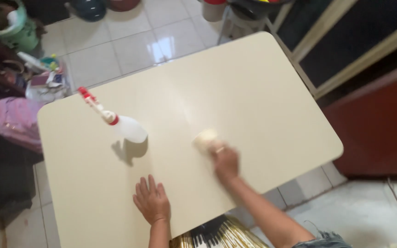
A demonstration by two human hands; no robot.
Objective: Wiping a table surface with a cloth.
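Observation:
A cream table with rounded corners fills the view. My right hand presses a small pale cloth onto the tabletop near the middle; the hand is motion-blurred. Flat on the table near its front edge lies my left hand, fingers spread, holding nothing. A white spray bottle with a red and white trigger head stands on the table to the left of the cloth, apart from both hands.
White floor tiles surround the table. Clutter, bags and a pink cloth sit at the left. A dark screen door with a pale frame and a red panel stand at the right.

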